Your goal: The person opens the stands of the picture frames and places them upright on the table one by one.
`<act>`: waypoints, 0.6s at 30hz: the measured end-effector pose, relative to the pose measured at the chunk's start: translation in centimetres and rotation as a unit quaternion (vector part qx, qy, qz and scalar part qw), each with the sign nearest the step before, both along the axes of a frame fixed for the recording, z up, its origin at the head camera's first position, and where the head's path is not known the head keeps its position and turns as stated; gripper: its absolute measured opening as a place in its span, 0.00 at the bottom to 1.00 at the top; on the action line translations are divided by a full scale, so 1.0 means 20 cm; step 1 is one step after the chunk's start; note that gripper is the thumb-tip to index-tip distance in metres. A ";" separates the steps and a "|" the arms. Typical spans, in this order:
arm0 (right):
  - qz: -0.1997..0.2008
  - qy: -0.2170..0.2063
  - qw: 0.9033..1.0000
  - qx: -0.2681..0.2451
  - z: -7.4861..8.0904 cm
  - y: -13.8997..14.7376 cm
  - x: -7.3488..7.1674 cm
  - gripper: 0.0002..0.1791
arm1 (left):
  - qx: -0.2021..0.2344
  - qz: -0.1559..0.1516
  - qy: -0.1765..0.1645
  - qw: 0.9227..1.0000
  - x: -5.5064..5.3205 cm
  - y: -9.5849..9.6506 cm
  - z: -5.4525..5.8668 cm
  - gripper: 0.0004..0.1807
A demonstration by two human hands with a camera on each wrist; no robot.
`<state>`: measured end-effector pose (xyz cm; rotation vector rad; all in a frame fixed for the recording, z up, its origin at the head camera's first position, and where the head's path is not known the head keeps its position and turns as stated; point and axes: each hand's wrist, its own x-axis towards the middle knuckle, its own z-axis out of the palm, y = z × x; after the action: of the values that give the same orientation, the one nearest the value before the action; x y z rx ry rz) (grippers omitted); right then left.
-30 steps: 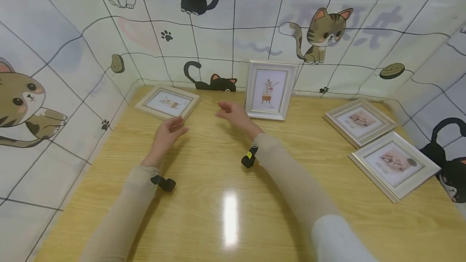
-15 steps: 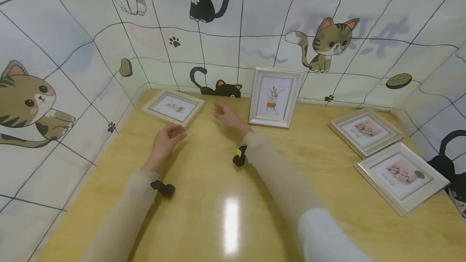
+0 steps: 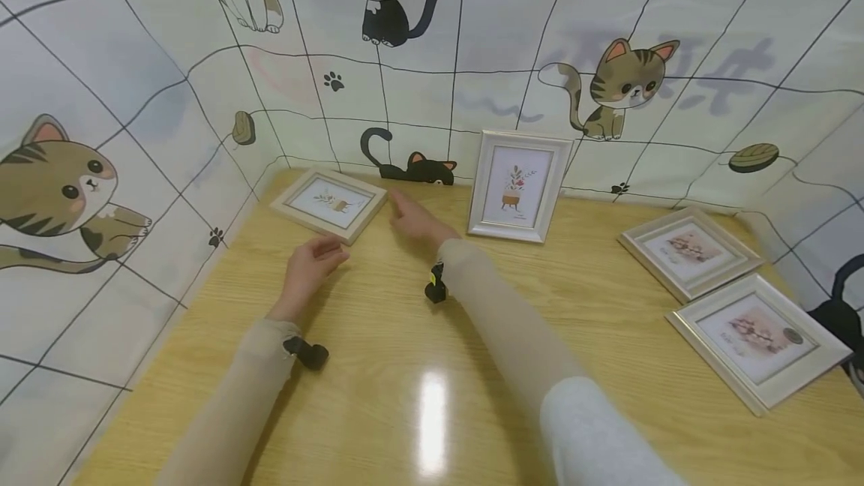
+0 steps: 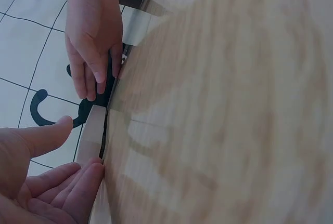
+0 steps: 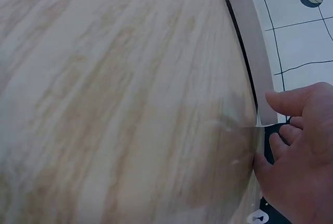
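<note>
A light wooden picture frame lies face up at the back left of the table, its picture showing a potted plant. My left hand is at the frame's near corner. In the left wrist view its fingertips meet the frame's side edge, while the thumb stands apart from it. Just off the frame's right side is my right hand, fingers extended. The right wrist view shows its thumb near the frame's end; whether it touches, I cannot tell. Neither hand grips the frame.
A white picture frame stands upright near the back wall, right of my right hand. Two more frames lie face up at the right, a beige one and a white one. Cat-print walls border the wooden table.
My right hand has moved left towards the lying frame's right side. My left hand has come up to its near corner. The head view has shifted slightly; the frames appear to stay in place.
</note>
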<state>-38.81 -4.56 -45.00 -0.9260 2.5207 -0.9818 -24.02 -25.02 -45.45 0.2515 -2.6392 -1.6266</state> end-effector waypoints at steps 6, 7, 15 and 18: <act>0.031 -0.020 0.999 -0.011 0.04 0.00 -0.01 0.38 | 0.006 0.003 -0.009 1.000 -0.01 -0.01 -0.01 0.26; 0.029 -0.022 0.999 -0.008 0.05 0.00 -0.01 0.38 | 0.008 0.002 -0.012 1.000 0.00 -0.01 -0.01 0.26; 0.014 -0.036 0.999 -0.006 0.06 0.00 -0.01 0.37 | 0.020 0.007 -0.013 1.000 0.00 -0.01 0.00 0.26; 0.003 -0.031 0.999 -0.030 0.04 -0.01 -0.03 0.33 | 0.018 0.015 -0.011 1.000 0.01 -0.02 0.00 0.26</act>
<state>-39.34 -4.72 -44.13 -0.9044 2.4498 -1.0719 -23.88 -25.39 -45.44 0.3097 -2.6099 -1.6740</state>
